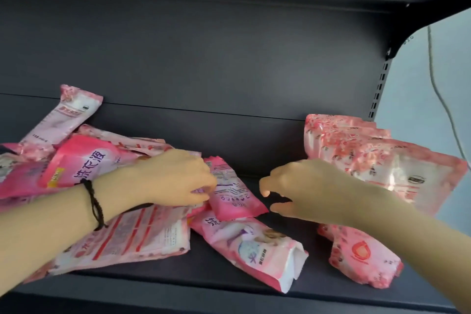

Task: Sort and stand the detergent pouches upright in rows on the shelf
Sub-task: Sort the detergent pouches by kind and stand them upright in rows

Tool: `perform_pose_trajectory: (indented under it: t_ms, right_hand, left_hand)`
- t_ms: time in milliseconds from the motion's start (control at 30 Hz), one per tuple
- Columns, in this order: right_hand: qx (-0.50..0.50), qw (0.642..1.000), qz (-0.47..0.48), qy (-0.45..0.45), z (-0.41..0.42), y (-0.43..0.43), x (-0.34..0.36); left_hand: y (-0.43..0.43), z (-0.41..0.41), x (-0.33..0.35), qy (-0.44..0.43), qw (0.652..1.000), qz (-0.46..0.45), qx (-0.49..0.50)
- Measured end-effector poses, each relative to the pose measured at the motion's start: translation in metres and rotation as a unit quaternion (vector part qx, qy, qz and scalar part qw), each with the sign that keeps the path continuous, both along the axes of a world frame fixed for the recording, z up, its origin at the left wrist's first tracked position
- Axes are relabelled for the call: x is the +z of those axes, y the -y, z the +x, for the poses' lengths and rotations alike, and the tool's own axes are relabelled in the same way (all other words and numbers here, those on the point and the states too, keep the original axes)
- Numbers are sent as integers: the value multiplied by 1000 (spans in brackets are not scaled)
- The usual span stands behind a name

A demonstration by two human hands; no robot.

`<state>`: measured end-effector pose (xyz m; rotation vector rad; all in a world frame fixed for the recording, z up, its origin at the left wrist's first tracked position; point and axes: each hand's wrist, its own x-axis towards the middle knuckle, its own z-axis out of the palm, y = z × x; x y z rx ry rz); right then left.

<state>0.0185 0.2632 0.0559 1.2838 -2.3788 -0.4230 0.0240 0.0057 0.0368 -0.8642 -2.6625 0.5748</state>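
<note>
A: Where do the pouches lie?
B: Standing row at right; loose heap at left on the shelf.
A: Your hands?
B: My left hand pinches a barcode pouch; my right hand hovers unclenched, grasping nothing.

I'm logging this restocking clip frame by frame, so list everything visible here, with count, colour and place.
Standing pouches: about four, pink floral, upright in a row at the shelf's right.
Fallen floral pouch: one, pink, lying in front of that row.
Barcode pouch: one, pink, centre, back side up.
Front pouch: one, pink and white, lying near the shelf's front edge.
Pouch pile: several, exact count unclear, pink, heaped at left.
Shelf: one, dark grey.
Cable: one, grey, hanging far right.
Bracelet: one, black, braided, left wrist.
Left hand: fingers on the barcode pouch.
Right hand: open, holding nothing.
</note>
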Motion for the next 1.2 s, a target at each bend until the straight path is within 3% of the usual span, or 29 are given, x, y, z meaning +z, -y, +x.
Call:
perform_pose_trajectory:
  t_ms: [167, 300, 400, 567, 700, 767, 867, 967, 1100, 1200]
  right_hand:
    - [-66, 995, 75, 6, -49, 51, -16]
    - [-110, 987, 49, 102, -76, 73, -29]
    - [-127, 976, 13, 175, -88, 76, -35]
    - [-150, 950, -99, 255, -98, 70, -40]
    - [-163, 930, -189, 271, -100, 60, -39]
    - [-148, 916, -248, 277, -100, 54, -38]
    - [-134, 877, -350, 301, -98, 49, -36]
    - [-116, 822, -446, 335, -97, 45, -34]
    - [-73, 738, -560, 369, -87, 41, -24]
    - [-57, 708, -587, 390, -80, 43, -21]
  left_hand:
    - [35, -33, -10, 9, 999, -14, -47]
    - [45, -66, -34, 148, 979, 131, -47]
    - [44, -84, -53, 193, 957, 200, -78]
    - [37, -102, -68, 145, 959, 190, -155]
    - [32, -105, -75, 133, 948, 197, -213]
    - [30, -104, -82, 86, 944, 186, -260]
    - [24, -104, -89, 33, 933, 200, -299]
    - [18, -107, -79, 52, 929, 289, -224]
    - [21, -115, -52, 98, 861, 486, -108]
    - [19, -120, -32, 82, 810, 573, -95]
